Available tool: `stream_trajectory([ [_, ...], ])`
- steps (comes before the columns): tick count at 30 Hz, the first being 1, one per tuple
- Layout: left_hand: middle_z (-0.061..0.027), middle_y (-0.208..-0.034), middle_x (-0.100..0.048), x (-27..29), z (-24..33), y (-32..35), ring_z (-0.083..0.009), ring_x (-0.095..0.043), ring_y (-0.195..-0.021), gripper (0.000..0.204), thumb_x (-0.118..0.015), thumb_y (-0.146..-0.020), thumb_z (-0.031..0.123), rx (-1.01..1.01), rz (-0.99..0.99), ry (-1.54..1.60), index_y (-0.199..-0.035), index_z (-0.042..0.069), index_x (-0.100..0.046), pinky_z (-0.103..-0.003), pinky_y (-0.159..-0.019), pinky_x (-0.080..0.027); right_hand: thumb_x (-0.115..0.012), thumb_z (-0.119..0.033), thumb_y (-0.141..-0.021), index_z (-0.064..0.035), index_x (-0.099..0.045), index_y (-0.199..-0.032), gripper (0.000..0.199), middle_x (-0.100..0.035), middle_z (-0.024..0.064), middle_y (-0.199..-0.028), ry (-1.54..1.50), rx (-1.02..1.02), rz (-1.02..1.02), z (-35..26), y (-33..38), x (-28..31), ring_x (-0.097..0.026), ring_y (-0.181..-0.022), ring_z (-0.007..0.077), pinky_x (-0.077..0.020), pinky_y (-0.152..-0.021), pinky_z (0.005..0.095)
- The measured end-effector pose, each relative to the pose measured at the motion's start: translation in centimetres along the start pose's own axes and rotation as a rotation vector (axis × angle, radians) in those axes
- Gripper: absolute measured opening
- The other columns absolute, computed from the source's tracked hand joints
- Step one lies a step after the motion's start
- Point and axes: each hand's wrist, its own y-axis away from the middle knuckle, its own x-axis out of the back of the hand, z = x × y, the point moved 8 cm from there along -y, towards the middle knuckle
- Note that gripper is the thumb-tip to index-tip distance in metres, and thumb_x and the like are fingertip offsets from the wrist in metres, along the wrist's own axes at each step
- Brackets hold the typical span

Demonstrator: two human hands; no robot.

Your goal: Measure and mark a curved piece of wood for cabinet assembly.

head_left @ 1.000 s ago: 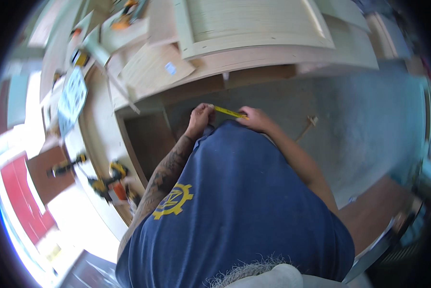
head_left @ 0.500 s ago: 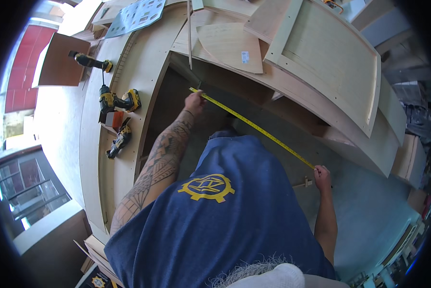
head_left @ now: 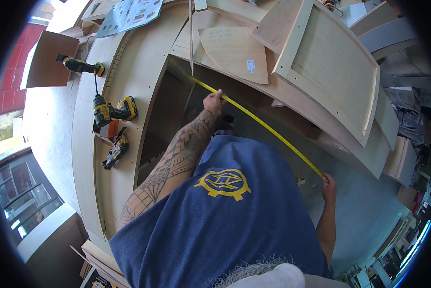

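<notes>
A yellow tape measure (head_left: 273, 132) is stretched slantwise across the opening of a wooden cabinet frame. Its far end reaches the opening's upper left corner, by a thin upright strip of wood (head_left: 191, 38). My left hand (head_left: 214, 103) pinches the blade a short way in from that end. At the lower right, the other end of the visible blade runs into my right hand (head_left: 329, 187), whose fingers are closed around it. Whether a tape case sits inside that hand cannot be seen. My blue shirt covers much of the middle of the view.
On the curved wooden panel at left lie a cordless drill (head_left: 112, 110), another yellow-black power tool (head_left: 81, 66) and a smaller dark tool (head_left: 114, 151). A curved plywood piece (head_left: 234, 54) and a framed panel (head_left: 330, 67) rest beyond the opening. A printed sheet (head_left: 129, 17) lies top left.
My left hand has moved right and slightly nearer along the blade, leaving a longer piece beyond it. My right hand has shifted slightly right and nearer. The view has shifted a little.
</notes>
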Motion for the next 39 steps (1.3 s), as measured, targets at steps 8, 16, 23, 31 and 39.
stream_trajectory([
  [8,-0.0065,-0.096,-0.068,-2.8,3.7,-3.6,-0.0218,-0.067,-0.085,0.011,-0.063,-0.101,0.018,0.036,-0.032,0.128,-0.1,0.008,-0.058,-0.042,-0.077,-0.06,-0.062,-0.023,-0.094,0.0008,-0.071,-0.104,0.027,-0.07,0.0166,-0.087,0.16,-0.31,0.027,3.9,2.1,-1.4,-0.068,-0.082,0.0257,-0.0513,-0.073,0.0378],
  [16,-0.0073,-0.106,-0.065,-2.9,5.9,-7.9,-0.0249,-0.064,-0.097,0.017,-0.062,-0.1,0.012,0.03,0.083,0.11,-0.115,0.011,-0.053,-0.052,-0.086,-0.059,-0.063,-0.026,-0.089,0.0015,-0.072,-0.088,0.029,-0.065,0.0108,-0.067,-0.251,-0.568,0.052,1.0,1.8,-14.3,-0.06,-0.058,0.0192,-0.0463,-0.057,0.0351],
  [23,-0.0114,-0.113,-0.066,-3.9,4.9,-11.3,-0.0315,-0.066,-0.102,0.017,-0.058,-0.102,0.012,0.096,-0.022,0.141,-0.119,0.012,-0.058,-0.057,-0.092,-0.059,-0.064,-0.027,-0.087,-0.001,-0.075,-0.093,0.029,-0.068,0.0119,-0.071,-0.287,-0.73,0.131,-1.9,2.9,-19.8,-0.066,-0.067,0.021,-0.0485,-0.062,0.0359],
  [31,-0.0119,-0.123,-0.065,-2.3,4.8,-14.6,-0.0315,-0.062,-0.114,0.025,-0.053,-0.102,0.013,0.259,-0.18,0.061,-0.125,0.008,-0.062,-0.052,-0.098,-0.056,-0.055,-0.027,-0.09,-0.0118,-0.075,-0.106,0.03,-0.072,0.0184,-0.103,-0.267,-0.855,0.086,-5.8,3.1,-19.4,-0.068,-0.094,0.0403,-0.0539,-0.081,0.049],
  [39,-0.0123,-0.127,-0.065,-3.5,7.9,-20.6,-0.0302,-0.061,-0.119,0.029,-0.046,-0.101,0.014,-0.427,-0.655,-1.213,-0.123,0.006,-0.064,-0.051,-0.1,-0.054,-0.055,-0.025,-0.088,-0.0114,-0.075,-0.101,0.028,-0.072,0.0184,-0.098,-0.299,-0.842,0.158,-7.0,3.9,-20.2,-0.068,-0.092,0.0404,-0.0538,-0.081,0.0496],
])
